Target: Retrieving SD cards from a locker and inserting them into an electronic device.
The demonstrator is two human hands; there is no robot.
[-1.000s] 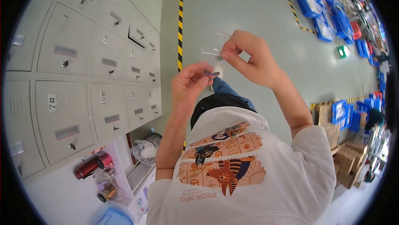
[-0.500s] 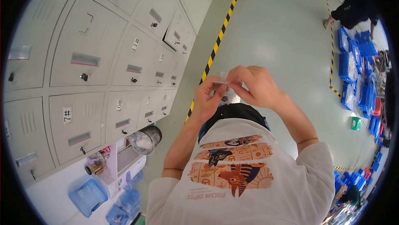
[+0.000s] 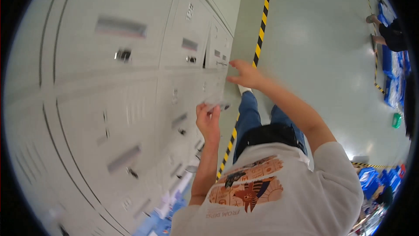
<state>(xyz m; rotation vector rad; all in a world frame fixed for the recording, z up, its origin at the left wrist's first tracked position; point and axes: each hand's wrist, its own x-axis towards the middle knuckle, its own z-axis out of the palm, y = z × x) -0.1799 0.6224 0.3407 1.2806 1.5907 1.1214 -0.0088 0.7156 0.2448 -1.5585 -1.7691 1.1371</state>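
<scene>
My left hand (image 3: 208, 121) pinches a small clear plastic bag (image 3: 217, 104) between thumb and fingers. Something dark shows at the bag's right end, too blurred to name. My right hand (image 3: 247, 74) is open and holds nothing, with thumb and fingers apart. Its fingertips are nearest a small grey locker door (image 3: 217, 44) that stands slightly ajar, a dark gap along its left edge. From this view I cannot tell whether they touch it. A thin key or latch part (image 3: 221, 63) sticks out by the fingertips.
Grey lockers (image 3: 131, 79) with keys in their locks fill the left side. A yellow-and-black floor stripe (image 3: 263, 18) runs beside them. Blue bins (image 3: 390, 66) and a green container (image 3: 396, 120) stand at the right, where another person (image 3: 390, 35) is partly visible.
My hands have parted. The right one let go of the bag and reached out toward the ajar locker door; the left keeps the bag. I have moved closer to the lockers.
</scene>
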